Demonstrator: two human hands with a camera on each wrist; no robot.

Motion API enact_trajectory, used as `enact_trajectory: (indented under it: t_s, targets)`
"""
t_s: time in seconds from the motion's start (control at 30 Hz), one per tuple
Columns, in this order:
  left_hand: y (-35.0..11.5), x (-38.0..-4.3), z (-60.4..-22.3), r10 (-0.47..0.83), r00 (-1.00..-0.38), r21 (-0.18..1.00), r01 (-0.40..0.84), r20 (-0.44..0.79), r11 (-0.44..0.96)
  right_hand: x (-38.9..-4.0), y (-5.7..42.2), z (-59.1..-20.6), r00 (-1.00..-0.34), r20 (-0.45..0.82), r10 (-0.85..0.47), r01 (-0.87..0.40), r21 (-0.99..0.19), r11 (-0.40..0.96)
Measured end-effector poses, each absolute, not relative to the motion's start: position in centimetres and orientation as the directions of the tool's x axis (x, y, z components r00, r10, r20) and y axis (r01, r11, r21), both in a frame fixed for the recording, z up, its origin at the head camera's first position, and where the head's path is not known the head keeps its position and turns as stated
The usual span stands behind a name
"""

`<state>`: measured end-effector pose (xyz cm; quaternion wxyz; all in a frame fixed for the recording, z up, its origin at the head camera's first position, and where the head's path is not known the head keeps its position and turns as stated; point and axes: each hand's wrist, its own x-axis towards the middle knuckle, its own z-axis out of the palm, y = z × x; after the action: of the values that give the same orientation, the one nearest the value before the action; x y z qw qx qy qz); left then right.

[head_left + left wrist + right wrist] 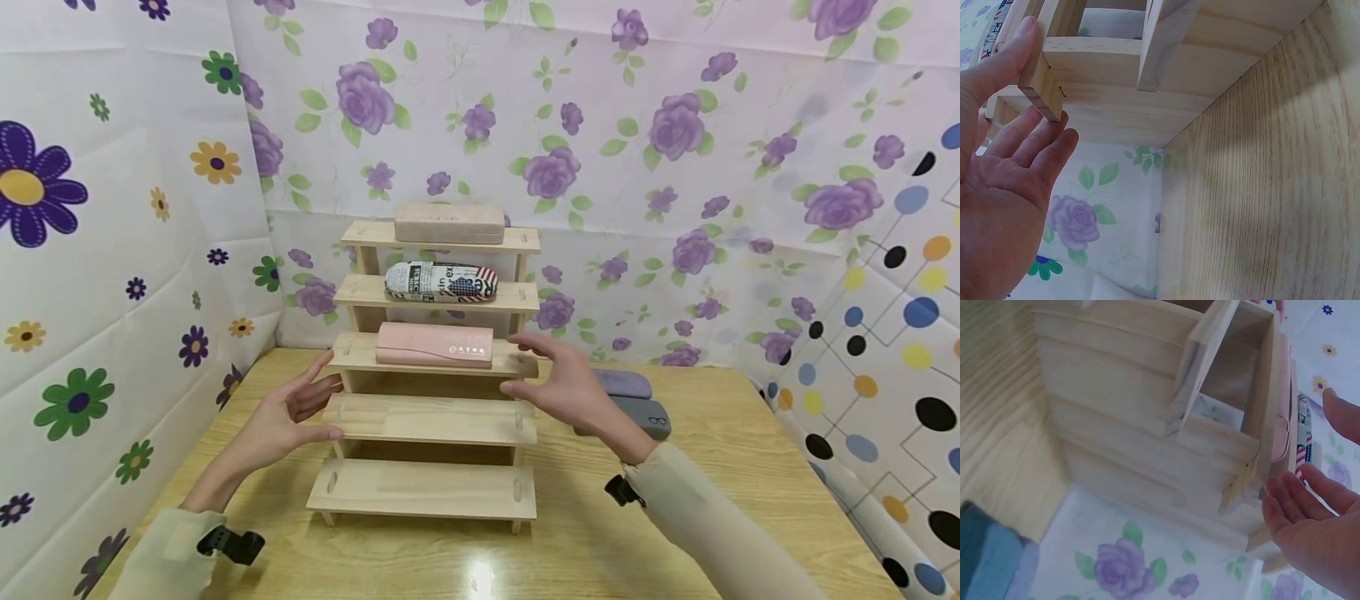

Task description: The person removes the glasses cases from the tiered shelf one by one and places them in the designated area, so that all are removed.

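A stepped wooden rack (438, 492) of several tiers stands on the table. On its upper three tiers lie a beige glasses case (450, 225), a newspaper-print glasses case (441, 282) and a pink glasses case (433, 345). My left hand (281, 417) is at the rack's left side, thumb and fingers spread about the end of a middle board (1041, 87); contact there is hard to tell. My right hand (570, 383) is at the right side, its relaxed fingers (1294, 500) by the third tier's end and holding nothing.
Behind the right forearm, a purple glasses case (624, 383) and a grey-blue glasses case (645, 417) lie on the wooden table (720, 467). Flowered cloth (465, 117) hangs behind the rack, with patterned cloths along the left and right sides.
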<state>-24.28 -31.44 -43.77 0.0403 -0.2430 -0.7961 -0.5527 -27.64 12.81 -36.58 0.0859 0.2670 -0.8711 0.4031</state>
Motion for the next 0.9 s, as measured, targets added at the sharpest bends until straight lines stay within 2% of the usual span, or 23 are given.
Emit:
enact_trajectory:
  t_s: [0.57,0.9]
  targets:
    - [-31.4,-24.2,-43.8,0.341,-0.883,0.869,0.419,0.323,0.263,-31.1,8.9,-35.6,-0.809,0.374,-0.454,-0.584,-0.597,0.55]
    - [-31.4,-24.3,-43.8,0.337,-0.887,0.875,0.41,0.316,0.258,-31.9,8.0,-36.0,-0.828,0.339,-0.448,-0.552,-0.638,0.537]
